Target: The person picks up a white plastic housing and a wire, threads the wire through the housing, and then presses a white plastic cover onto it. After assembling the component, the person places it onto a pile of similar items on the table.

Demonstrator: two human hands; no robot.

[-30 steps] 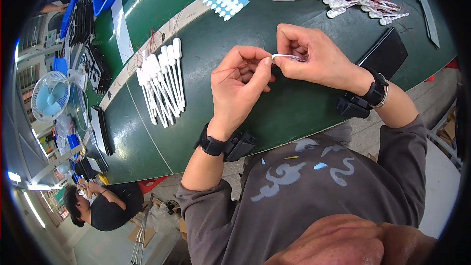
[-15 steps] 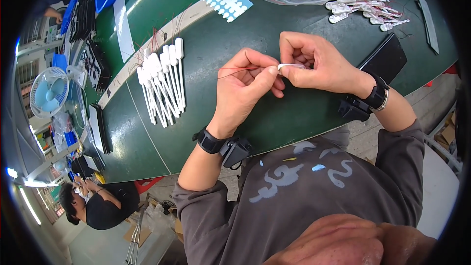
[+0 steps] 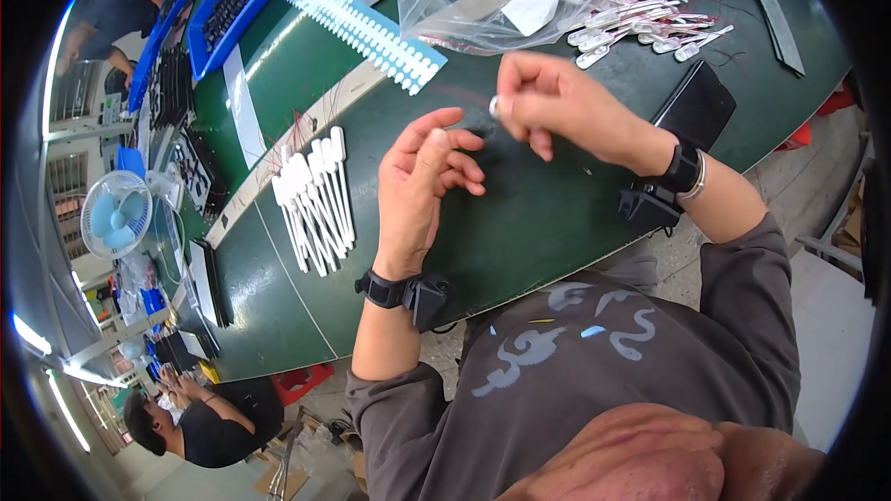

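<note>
Small white pc (image 3: 494, 106) is above the ctr. of the green counter (image 3: 520, 223), up off its surface, at the fingertips of the R hand (image 3: 561, 111). R hand = pinched on it, blurred; exact shape n/a, mostly hidden. Faint reddish streak to its L, prob. thin wire, can't confirm. L hand (image 3: 418, 172) = fingers loosely spread, nothing seen in it, just beside but not touching the pc.

Outward: white-headed sticks (image 3: 304, 178) fanned toward the counter's L end, heads by the beige strip (image 3: 353, 93), stems toward the near edge. Blue sheet w/ white tabs (image 3: 367, 32) lies beyond the strip's near side, partly across it. Clear plastic bag (image 3: 464, 19) at far edge, w/ white chunk (image 3: 531, 9) on or in it. Pale sticks w/ red wires (image 3: 640, 23) heaped toward the far R corner; black flat item (image 3: 694, 109) nearer the R hand.

Progress (my read): partway. Fanned batch looks done, approx. a dozen; held pc prob. mid-work; heap looks like what's left, plus lots of tabs on the sheet.
</note>
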